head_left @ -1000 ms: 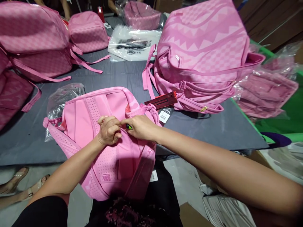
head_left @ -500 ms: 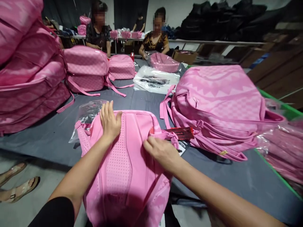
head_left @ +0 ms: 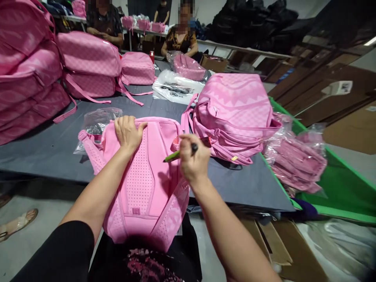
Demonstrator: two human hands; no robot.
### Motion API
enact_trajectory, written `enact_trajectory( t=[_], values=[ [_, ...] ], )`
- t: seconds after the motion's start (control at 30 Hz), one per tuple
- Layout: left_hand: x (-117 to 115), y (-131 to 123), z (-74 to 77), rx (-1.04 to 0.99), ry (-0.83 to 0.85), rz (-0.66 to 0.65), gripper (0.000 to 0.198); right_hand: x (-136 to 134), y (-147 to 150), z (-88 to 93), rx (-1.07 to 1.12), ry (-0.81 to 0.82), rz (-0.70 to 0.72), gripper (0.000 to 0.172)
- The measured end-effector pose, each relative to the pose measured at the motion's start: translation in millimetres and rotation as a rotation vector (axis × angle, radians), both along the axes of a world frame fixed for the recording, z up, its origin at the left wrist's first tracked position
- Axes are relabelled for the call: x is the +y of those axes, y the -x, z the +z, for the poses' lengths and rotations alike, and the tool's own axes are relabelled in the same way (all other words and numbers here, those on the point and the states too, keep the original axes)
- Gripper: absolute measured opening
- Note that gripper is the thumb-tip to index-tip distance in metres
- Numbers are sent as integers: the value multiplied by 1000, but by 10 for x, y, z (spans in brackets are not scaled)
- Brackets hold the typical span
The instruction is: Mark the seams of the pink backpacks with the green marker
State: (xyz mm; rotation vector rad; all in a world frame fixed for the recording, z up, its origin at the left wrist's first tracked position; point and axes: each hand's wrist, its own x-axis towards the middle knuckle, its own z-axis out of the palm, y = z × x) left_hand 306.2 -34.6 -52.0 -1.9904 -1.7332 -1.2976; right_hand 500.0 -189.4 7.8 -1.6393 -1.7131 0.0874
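Observation:
A pink backpack [head_left: 147, 184] lies back-side up on the near edge of the grey table [head_left: 44, 152], its lower end hanging over my lap. My left hand [head_left: 127, 132] grips its top edge, fingers curled over the rim. My right hand [head_left: 192, 158] is closed around a green pen with a black cap [head_left: 179, 153], held just above the backpack's right shoulder strap. A red and black hang tag peeks out beside my right hand.
Another pink backpack [head_left: 235, 113] lies to the right, with bagged pink items [head_left: 296, 160] beyond it on a green surface. Stacked pink backpacks [head_left: 29, 74] fill the left. A crumpled plastic bag [head_left: 96, 121] lies behind my backpack. Two people sit at the far end. Cardboard lies on the floor at right.
My right hand lifted off the strap and now shows the green pen. My left hand slid to the backpack's top edge. The view swung right and down.

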Motion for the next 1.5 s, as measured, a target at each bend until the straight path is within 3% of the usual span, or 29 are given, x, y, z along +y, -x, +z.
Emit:
enact_trajectory(
  t=[0.1, 0.2, 0.3, 0.37, 0.43, 0.5, 0.63, 0.77, 0.9, 1.03, 1.23, 1.5],
  values=[
    [-106, -174, -59, -6, 24, -43, 41, -294, -29, -426, -7, 68, 76, 47],
    [-386, -292, -23, 182, -61, -365, 37, -496, -46, -714, -80, 115, 226, 41],
    [-637, -384, 50, 483, 3, -760, 27, -610, -115, -721, -54, 185, 315, 28],
    [-693, -439, 91, 633, 89, -858, 30, -618, -196, -650, 195, 187, 273, 24],
    [-665, -484, 111, 725, 145, -898, 40, -572, -276, -592, 466, 158, 147, 22],
    [-599, -512, 101, 763, 159, -939, 43, -493, -325, -573, 582, 139, 9, 21],
    [-519, -502, 34, 719, 161, -1010, 44, -333, -304, -584, 372, 124, -110, 27],
    [-513, -452, 9, 640, 125, -1055, 36, -187, -214, -628, 274, 26, -82, 31],
    [-474, -405, -14, 634, 115, -1095, 32, -81, -175, -820, 273, -145, -71, 30],
    [-461, -397, -93, 588, 109, -1100, 23, -72, -192, -955, 231, -166, -102, 26],
    [-474, -421, -246, 522, 35, -1086, 18, -51, -214, -897, 144, -142, 10, 19],
    [-451, -409, -259, 498, 28, -1105, 17, -21, -209, -897, 106, -150, 33, 15]
  ],
)
